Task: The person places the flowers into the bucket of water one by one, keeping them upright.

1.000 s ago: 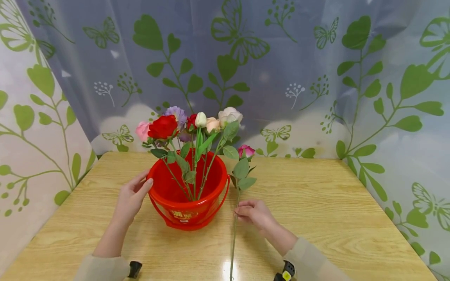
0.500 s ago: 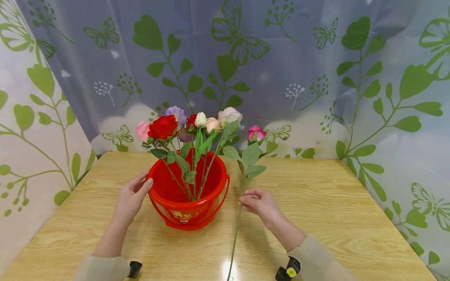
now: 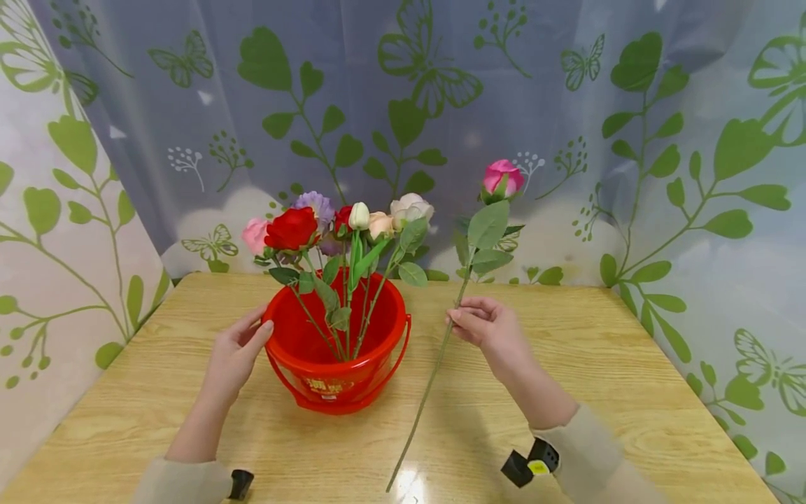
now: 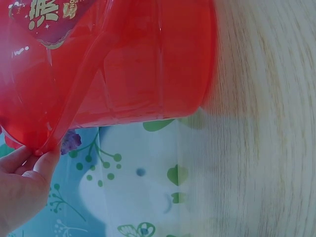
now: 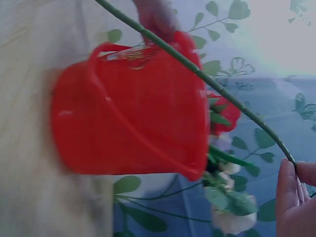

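Note:
A red plastic bucket (image 3: 336, 385) stands on the wooden table left of centre, its handle hanging down at the front. My left hand (image 3: 236, 350) grips its left rim, thumb on the near side; the left wrist view shows the fingers pinching the edge by the handle joint. Several artificial flowers lean inside the bucket, among them a red rose (image 3: 292, 228), a white tulip (image 3: 359, 215) and a pale rose (image 3: 412, 208). Right of the bucket, my right hand (image 3: 488, 332) pinches the green stem of a pink rose (image 3: 502, 178). The stem slants down toward the table's front.
The wooden table (image 3: 585, 392) reaches back to a patterned curtain (image 3: 352, 105) with leaves and butterflies. More of this cloth hangs along the left and right sides. A black strap device (image 3: 532, 463) sits on the right wrist.
My right hand has lifted the pink rose up and to the right, away from the bucket, and its lower stem end has come into view. The left hand and bucket stay put.

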Available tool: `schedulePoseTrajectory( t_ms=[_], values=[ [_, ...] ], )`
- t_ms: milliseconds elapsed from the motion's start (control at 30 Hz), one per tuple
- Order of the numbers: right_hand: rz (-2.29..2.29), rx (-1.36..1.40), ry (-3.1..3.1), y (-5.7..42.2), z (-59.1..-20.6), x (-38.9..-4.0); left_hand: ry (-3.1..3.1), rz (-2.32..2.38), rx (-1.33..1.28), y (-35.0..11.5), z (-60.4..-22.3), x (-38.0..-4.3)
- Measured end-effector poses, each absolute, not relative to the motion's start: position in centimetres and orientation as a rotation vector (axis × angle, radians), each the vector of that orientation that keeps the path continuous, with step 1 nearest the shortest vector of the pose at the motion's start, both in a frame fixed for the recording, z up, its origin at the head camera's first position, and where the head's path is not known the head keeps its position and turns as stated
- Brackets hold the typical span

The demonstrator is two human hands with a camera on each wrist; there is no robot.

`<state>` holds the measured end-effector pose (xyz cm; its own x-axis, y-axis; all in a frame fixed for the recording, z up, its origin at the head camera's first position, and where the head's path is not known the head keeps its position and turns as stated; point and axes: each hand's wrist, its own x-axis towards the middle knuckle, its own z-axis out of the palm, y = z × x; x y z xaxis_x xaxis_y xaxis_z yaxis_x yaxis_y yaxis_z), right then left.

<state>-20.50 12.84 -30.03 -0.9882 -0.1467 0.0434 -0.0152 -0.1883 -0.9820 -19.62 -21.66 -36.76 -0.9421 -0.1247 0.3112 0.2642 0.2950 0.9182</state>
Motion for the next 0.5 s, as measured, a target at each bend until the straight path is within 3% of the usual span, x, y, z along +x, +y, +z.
schedulePoseTrajectory(
  t_ms=[500],
  values=[
    [-2.851,-0.397,1.632,12.4,-22.4,-20.7,-2.252,-1.665,-0.125,-21.6,-36.7,-19.5]
  ],
)
